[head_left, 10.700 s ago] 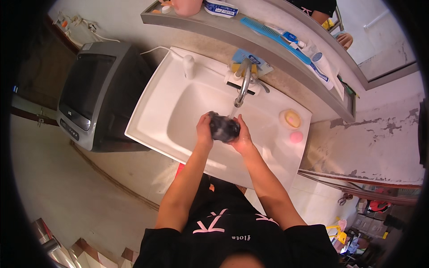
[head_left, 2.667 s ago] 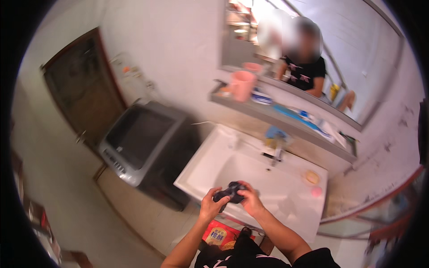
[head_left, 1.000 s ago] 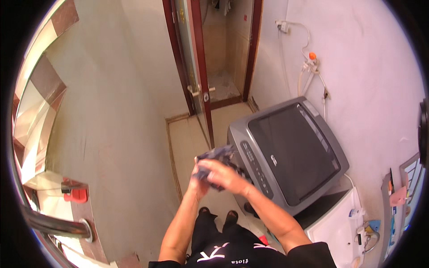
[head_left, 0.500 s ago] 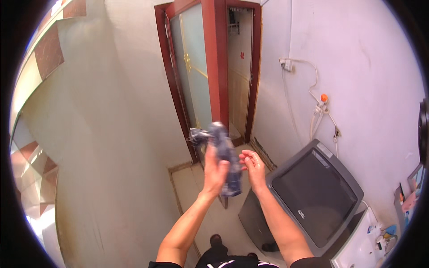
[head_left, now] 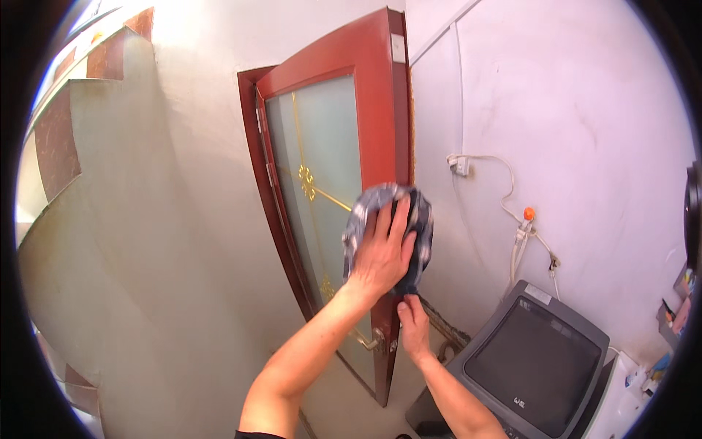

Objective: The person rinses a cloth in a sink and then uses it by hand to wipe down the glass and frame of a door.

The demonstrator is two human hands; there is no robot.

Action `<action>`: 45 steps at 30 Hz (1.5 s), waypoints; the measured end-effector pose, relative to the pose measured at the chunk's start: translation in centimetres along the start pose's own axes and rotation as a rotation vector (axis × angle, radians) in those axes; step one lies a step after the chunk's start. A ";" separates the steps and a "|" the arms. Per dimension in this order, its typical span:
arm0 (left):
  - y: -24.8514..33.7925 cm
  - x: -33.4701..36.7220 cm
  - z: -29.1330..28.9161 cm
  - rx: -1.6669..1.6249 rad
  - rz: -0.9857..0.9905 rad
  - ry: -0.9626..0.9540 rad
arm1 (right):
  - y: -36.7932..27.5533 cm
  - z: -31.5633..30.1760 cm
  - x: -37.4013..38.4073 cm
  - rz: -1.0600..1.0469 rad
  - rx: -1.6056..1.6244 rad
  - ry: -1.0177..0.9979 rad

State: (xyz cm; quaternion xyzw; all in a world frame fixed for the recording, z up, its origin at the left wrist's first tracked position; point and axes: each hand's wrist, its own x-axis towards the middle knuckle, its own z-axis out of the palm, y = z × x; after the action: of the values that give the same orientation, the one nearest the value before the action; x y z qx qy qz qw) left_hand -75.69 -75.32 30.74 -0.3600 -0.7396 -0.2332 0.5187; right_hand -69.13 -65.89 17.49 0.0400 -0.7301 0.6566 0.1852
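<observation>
Cloth (head_left: 420, 212), dark and bunched, is sitting at the centre of the frame against the red frame of the door (head_left: 380, 110) with its frosted glass panel. The left hand (head_left: 380, 252) is pressing it flat, fingers spread wide over it. The right hand (head_left: 414, 328), just below, is pinching the cloth's hanging lower end. Wiping well here likely means keeping the palm's pressure even and the loose tail gathered, clear of the door handle (head_left: 371, 342) lower down.
</observation>
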 end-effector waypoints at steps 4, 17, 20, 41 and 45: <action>-0.3 9.2 -0.5 -0.073 0.099 0.123 | 2.9 0.8 2.0 -0.290 -0.177 0.264; -3.5 28.0 3.9 -0.179 0.165 0.344 | 7.3 -4.4 8.4 -0.244 -0.052 0.312; -4.8 29.1 6.1 -0.187 0.213 0.393 | 7.2 -5.5 9.9 -0.194 0.014 0.309; -5.2 35.1 14.3 -0.484 0.730 0.552 | 9.8 -8.9 19.1 -0.109 0.022 0.495; -11.6 33.4 17.2 -0.457 0.650 0.362 | 9.3 -8.1 21.0 -0.086 0.033 0.650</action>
State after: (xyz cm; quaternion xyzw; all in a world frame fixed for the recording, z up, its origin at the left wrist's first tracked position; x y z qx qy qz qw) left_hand -101.75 -60.63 56.20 -0.6330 -0.4142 -0.2748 0.5935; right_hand -89.66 -52.86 16.09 -0.1381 -0.6195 0.6384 0.4353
